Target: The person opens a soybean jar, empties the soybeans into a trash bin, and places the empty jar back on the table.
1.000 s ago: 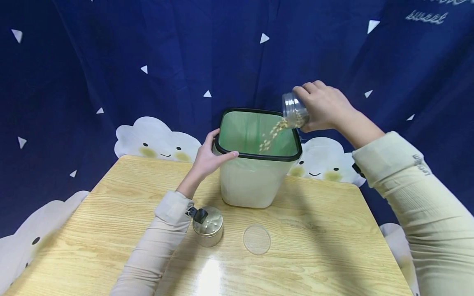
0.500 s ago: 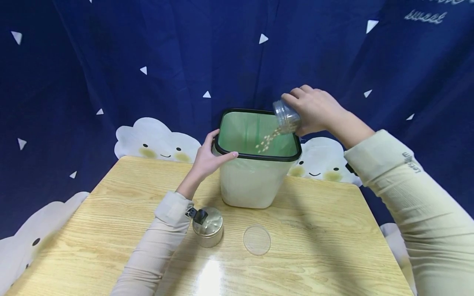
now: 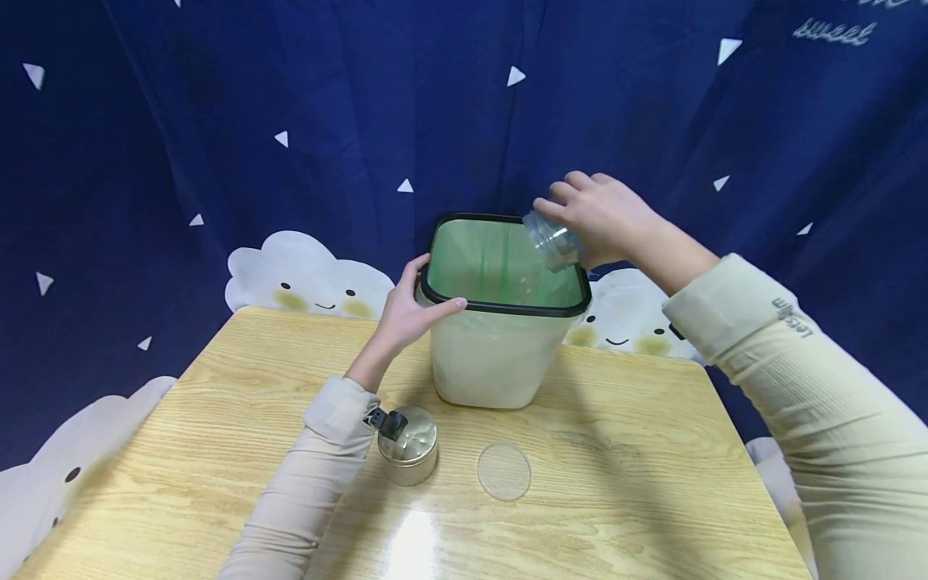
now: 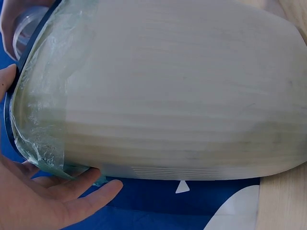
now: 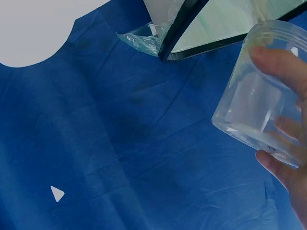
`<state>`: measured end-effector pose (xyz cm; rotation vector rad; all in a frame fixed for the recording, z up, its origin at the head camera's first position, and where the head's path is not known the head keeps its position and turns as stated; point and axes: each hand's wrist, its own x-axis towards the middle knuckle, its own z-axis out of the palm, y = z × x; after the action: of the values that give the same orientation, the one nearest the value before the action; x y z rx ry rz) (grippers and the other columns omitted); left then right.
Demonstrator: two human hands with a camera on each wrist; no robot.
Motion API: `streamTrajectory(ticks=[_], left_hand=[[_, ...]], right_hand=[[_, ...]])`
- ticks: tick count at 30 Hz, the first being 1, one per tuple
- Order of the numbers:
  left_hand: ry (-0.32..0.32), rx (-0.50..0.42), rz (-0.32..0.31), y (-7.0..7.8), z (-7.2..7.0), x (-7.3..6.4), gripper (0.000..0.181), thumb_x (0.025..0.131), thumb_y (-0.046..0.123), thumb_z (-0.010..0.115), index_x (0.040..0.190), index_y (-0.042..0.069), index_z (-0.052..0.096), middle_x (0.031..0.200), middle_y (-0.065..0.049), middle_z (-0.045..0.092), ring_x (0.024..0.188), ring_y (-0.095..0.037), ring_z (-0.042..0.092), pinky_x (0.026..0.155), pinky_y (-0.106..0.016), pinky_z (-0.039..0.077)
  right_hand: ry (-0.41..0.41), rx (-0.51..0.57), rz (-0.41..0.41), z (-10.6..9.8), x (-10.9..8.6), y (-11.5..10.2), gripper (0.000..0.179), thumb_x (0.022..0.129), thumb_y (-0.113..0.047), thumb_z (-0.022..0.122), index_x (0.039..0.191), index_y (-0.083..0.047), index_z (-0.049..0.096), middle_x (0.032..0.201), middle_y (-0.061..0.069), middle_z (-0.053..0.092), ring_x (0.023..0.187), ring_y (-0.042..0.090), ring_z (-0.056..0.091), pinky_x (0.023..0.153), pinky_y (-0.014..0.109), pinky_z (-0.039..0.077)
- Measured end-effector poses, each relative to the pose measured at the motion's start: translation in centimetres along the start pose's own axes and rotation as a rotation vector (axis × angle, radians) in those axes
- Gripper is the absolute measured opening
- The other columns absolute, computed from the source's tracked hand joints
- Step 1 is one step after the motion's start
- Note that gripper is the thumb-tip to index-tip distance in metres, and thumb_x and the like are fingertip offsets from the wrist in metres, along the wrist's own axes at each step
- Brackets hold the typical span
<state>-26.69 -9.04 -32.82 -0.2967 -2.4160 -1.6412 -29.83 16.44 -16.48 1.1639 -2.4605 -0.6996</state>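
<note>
A cream trash bin (image 3: 493, 362) with a black rim and a green plastic liner (image 3: 467, 258) stands at the back of the table. My left hand (image 3: 406, 312) holds its left side, thumb over the front rim and fingers along the outer wall. In my right hand (image 3: 612, 219) is a clear plastic jar (image 5: 252, 98), gripped around its body and tilted mouth-down over the bin's right side. No kernels show inside the jar in the right wrist view. A few blurred pale bits (image 3: 528, 283) appear below its mouth, against the liner. The bin's bottom is hidden.
A round metal tin (image 3: 412, 461) sits on the wooden table (image 3: 616, 483), partly behind the left wrist's black strap. To its right lies a clear round disc (image 3: 503, 471). A dark blue curtain (image 3: 348, 121) with cloud prints hangs right behind the table.
My right hand has moved left and slightly down, tipping the jar further. The stream of pale kernels has thinned to a few bits, and the jar has emptied. My left hand stays put.
</note>
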Motion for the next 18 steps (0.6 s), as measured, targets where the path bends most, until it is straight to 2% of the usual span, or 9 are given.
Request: streamTrajectory(ticks=[6,10,13,18], left_hand=[[0.005,0.006,0.006,-0.06,0.03,-0.03,0.087,0.072,0.037,0.075,0.142,0.016,0.028,0.143,-0.011,0.031,0.130,-0.022,0.030,0.103,-0.040,0.029],[0.000,0.006,0.010,-0.07,0.06,-0.06,0.087,0.072,0.036,0.075,0.142,0.016,0.028,0.144,-0.011,0.030,0.130,-0.022,0.029,0.103,-0.040,0.028],[-0.003,0.002,0.007,-0.08,0.07,-0.05,0.087,0.072,0.036,0.075,0.142,0.017,0.027,0.144,-0.011,0.030,0.130,-0.022,0.029,0.103,-0.040,0.028],[0.002,-0.005,0.005,-0.05,0.03,-0.04,0.087,0.071,0.035,0.076,0.142,0.016,0.028,0.143,-0.011,0.031,0.129,-0.022,0.030,0.103,-0.038,0.028]], right_hand=[[-0.012,-0.055,-0.036,-0.01,0.11,-0.26,0.086,0.053,-0.029,0.087,0.126,-0.008,0.047,0.120,0.021,0.049,0.108,0.038,0.041,0.085,0.050,0.041],[0.012,-0.068,-0.052,0.09,-0.03,-0.27,0.084,0.053,-0.027,0.087,0.125,-0.009,0.048,0.120,0.020,0.049,0.108,0.037,0.041,0.084,0.050,0.041],[0.053,-0.060,-0.034,0.07,-0.24,-0.19,0.083,0.053,-0.023,0.086,0.125,-0.008,0.048,0.120,0.021,0.048,0.108,0.037,0.041,0.085,0.050,0.041],[0.199,-0.011,0.061,0.07,-0.42,-0.14,0.086,0.053,-0.024,0.085,0.127,-0.004,0.044,0.121,0.023,0.047,0.110,0.039,0.041,0.088,0.051,0.041]])
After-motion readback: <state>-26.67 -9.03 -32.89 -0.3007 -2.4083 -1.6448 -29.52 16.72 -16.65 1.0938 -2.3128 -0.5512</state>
